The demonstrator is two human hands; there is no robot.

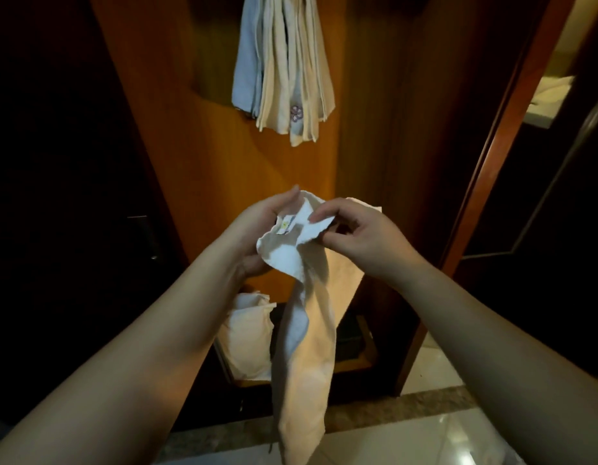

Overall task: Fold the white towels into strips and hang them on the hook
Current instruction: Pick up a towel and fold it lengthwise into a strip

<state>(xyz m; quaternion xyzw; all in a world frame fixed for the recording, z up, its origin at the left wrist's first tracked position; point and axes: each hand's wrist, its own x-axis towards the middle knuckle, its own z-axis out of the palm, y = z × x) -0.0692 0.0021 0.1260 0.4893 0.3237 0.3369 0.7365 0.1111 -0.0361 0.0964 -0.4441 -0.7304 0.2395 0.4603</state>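
A white towel [307, 340] hangs down in front of me, bunched at its top end, with a small label showing near the top. My left hand [257, 226] cups the bunched top from the left, fingers curled round the cloth. My right hand [354, 229] pinches the towel's upper edge from the right. Several folded towels [284, 68], white and pale blue, hang in strips high on the wooden panel; the hook itself is out of view. More white towels [248, 333] lie piled on a low shelf below my left forearm.
An orange-brown wooden panel [196, 156] stands straight ahead, with dark wardrobe doors [55, 162] to the left. A wooden door frame [492, 146] runs up on the right. A dark box [349, 333] sits on the low shelf. Pale tiled floor [441, 427] lies below.
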